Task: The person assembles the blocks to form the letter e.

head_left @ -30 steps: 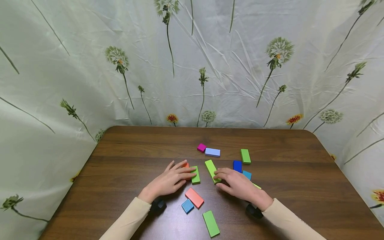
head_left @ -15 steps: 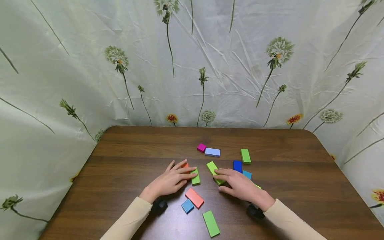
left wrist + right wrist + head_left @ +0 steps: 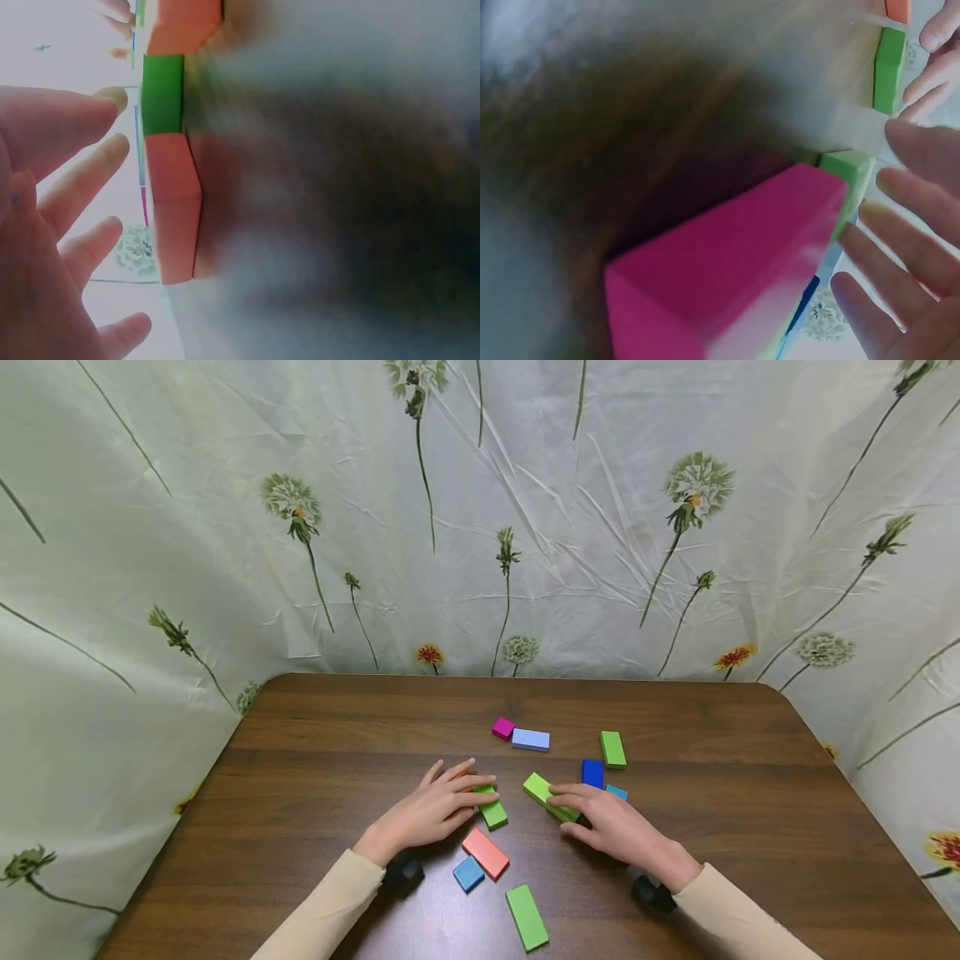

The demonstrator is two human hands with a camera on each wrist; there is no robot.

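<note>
My left hand (image 3: 429, 810) is palm down, its fingers spread and fairly straight. Its fingertips lie on a green block (image 3: 493, 813), and they mostly hide an orange-red block (image 3: 176, 217), seen better in the left wrist view. To the right, my right hand (image 3: 611, 822) rests its extended fingers on a lime-green block (image 3: 537, 787) lying at a slant. A magenta block (image 3: 727, 247) stands close below the right hand in its wrist view; the hand hides it from the head view. Neither hand's fingers are curled round anything.
Nearer the person lie a salmon block (image 3: 486, 853), a small blue block (image 3: 468, 874) and a green block (image 3: 528, 917). Farther back are a small magenta block (image 3: 503, 728), a pale blue block (image 3: 531, 740), another green block (image 3: 612, 750), a dark blue block (image 3: 592, 773) and a teal block (image 3: 617, 793).
My right hand has slid right and a little nearer, and the lime-green block has moved and turned with it. Under the left fingers, the green block has shifted slightly nearer and rotated.
</note>
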